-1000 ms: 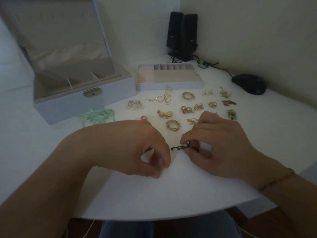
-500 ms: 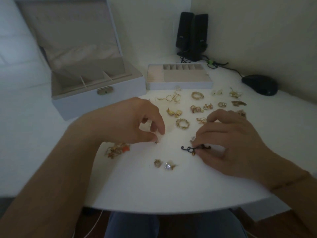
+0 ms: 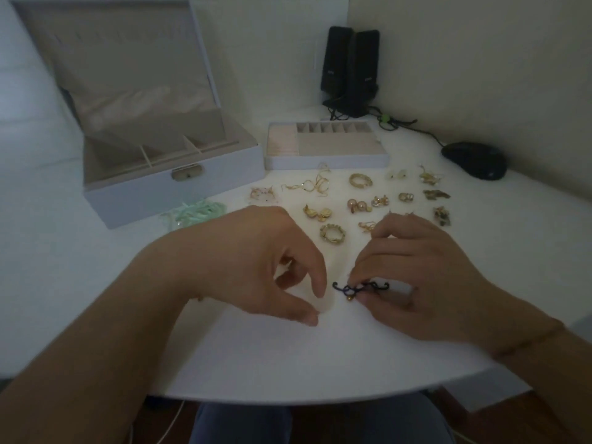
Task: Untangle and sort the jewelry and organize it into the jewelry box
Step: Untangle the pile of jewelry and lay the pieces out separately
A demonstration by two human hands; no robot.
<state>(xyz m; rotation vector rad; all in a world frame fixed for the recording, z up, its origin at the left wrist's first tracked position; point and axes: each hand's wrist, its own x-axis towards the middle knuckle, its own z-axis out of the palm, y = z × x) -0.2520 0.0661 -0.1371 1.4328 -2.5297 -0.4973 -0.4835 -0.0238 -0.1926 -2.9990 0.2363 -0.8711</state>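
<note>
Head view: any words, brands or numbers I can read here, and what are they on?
No text is readable in this view.
Left speaker: small pale mark at mid-height, too blurred to read.
Right speaker: similar pale mark lower down, too blurred to read.
Jewelry box, tray, mouse: no lettering visible.

Black earring (image 3: 358,287), mint-green beads (image 3: 198,211)

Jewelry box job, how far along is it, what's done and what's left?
Done: gold pieces lie spread apart on the table by kind, and the tray is out of the open box. In hand: the right hand pinches a dark tangled piece, with the left hand beside it. Left: the box and tray compartments in view look empty, and the green strand sits by the box.
</note>
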